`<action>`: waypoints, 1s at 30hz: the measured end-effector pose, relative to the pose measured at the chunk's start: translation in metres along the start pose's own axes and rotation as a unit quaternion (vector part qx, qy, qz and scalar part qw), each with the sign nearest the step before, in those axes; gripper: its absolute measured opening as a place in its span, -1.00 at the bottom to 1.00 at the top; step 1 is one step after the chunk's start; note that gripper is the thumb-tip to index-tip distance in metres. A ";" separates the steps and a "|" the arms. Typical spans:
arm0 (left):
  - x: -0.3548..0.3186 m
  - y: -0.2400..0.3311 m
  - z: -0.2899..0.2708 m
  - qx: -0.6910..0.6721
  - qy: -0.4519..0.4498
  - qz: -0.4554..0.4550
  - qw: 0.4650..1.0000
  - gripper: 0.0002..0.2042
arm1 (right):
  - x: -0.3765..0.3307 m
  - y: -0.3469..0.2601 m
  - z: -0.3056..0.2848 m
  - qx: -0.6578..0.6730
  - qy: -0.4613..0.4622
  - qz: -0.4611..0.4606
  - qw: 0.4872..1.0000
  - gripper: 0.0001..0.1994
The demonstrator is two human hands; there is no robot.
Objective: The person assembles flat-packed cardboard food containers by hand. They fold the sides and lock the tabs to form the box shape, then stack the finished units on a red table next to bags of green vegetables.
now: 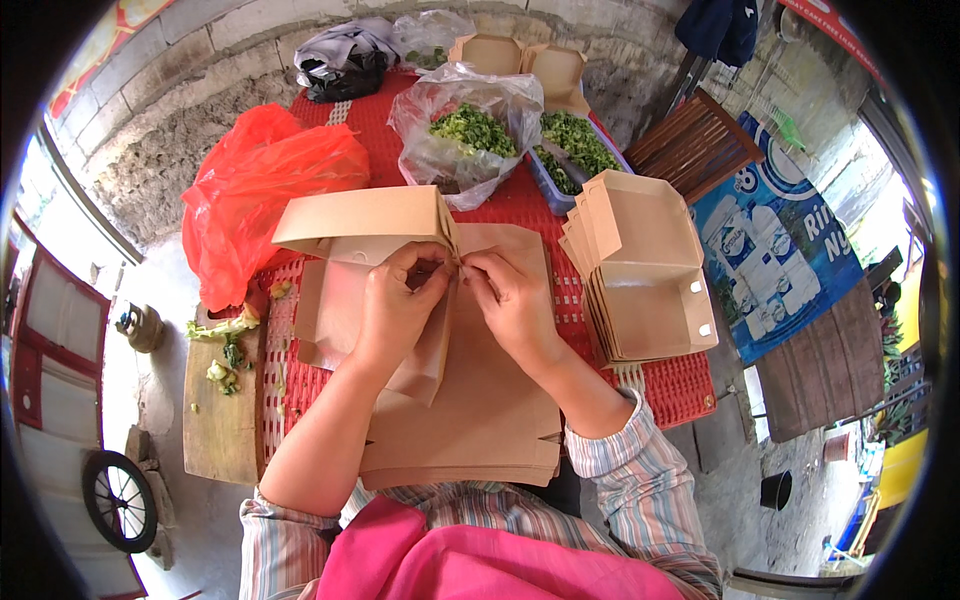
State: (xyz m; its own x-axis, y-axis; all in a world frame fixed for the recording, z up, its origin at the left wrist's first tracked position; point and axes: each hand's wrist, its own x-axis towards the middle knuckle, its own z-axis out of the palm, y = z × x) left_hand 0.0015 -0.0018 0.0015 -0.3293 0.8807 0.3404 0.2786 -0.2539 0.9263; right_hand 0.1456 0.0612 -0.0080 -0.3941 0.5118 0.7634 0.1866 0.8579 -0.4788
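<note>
A brown cardboard food box (366, 212), partly folded up, stands before me on the table with its pale inner side showing. My left hand (402, 300) has thumb and forefinger pinched at the right edge of the box. Close beside it, my right hand (512, 305) pinches the same corner from the right. The fingertips hide the exact fold between them. Beneath both arms lie flat cardboard blanks (465, 435) with slits near their corners. To the right of my right hand stands a nested stack of open, folded boxes (650, 270).
A red woven-pattern table (675, 390) carries everything. At the left are a red plastic bag (265, 190) and a wooden cutting board (222, 425) with vegetable scraps. Farther back sit a clear bag of chopped greens (470, 130) and a blue container of greens (578, 150). A wooden chair (695, 150) stands right.
</note>
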 end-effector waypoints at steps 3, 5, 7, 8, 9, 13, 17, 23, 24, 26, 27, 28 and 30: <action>0.003 0.000 -0.003 0.058 -0.009 0.027 0.998 -0.90 | -0.001 0.003 0.000 0.026 -0.007 0.032 0.999 -0.87; 0.002 -0.001 -0.006 0.083 -0.004 0.042 0.996 -0.88 | 0.001 -0.001 -0.002 0.024 -0.016 0.034 0.999 -0.89; 0.003 -0.003 -0.006 0.073 -0.013 0.040 0.996 -0.88 | 0.000 -0.002 -0.002 0.036 -0.015 0.049 0.998 -0.90; 0.003 -0.004 -0.005 0.069 -0.018 0.039 0.997 -0.87 | 0.000 -0.001 -0.002 0.043 -0.015 0.056 0.997 -0.91; 0.002 -0.002 -0.005 0.067 -0.022 0.035 0.997 -0.87 | -0.001 -0.001 -0.002 0.051 -0.013 0.063 0.997 -0.91; -0.001 0.007 -0.003 0.087 -0.031 0.038 0.995 -0.87 | 0.000 0.000 -0.002 0.048 -0.005 0.045 0.998 -0.91; 0.000 -0.001 -0.003 0.139 -0.025 0.134 0.981 -0.90 | 0.002 -0.003 -0.002 -0.006 -0.011 0.016 1.000 -0.89; 0.000 -0.003 -0.002 0.154 0.008 0.150 0.977 -0.90 | 0.000 -0.007 0.003 0.006 0.005 -0.018 1.000 -0.86; 0.001 -0.004 -0.002 0.161 0.006 0.151 0.975 -0.89 | 0.001 -0.008 0.002 0.015 -0.006 -0.001 1.000 -0.84; 0.002 -0.007 0.000 0.175 0.001 0.155 0.972 -0.88 | 0.002 -0.011 0.000 0.032 -0.029 0.034 0.999 -0.80; 0.001 -0.009 0.000 0.189 0.004 0.165 0.968 -0.87 | 0.001 -0.010 0.000 0.021 -0.033 0.038 0.999 -0.79; 0.000 -0.012 0.001 0.203 0.006 0.174 0.964 -0.86 | 0.000 -0.009 0.000 0.009 -0.036 0.042 0.998 -0.79; -0.001 -0.012 0.001 0.217 0.003 0.190 0.957 -0.85 | -0.002 -0.007 0.001 -0.026 -0.039 0.033 0.998 -0.78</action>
State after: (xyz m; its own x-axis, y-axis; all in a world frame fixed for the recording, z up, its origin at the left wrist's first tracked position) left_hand -0.0008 0.0002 -0.0103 -0.1351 0.7554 0.6412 0.7282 -0.3632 0.5813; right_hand 0.1442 0.0543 -0.0064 -0.4483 0.5636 0.6938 0.2604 0.8248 -0.5019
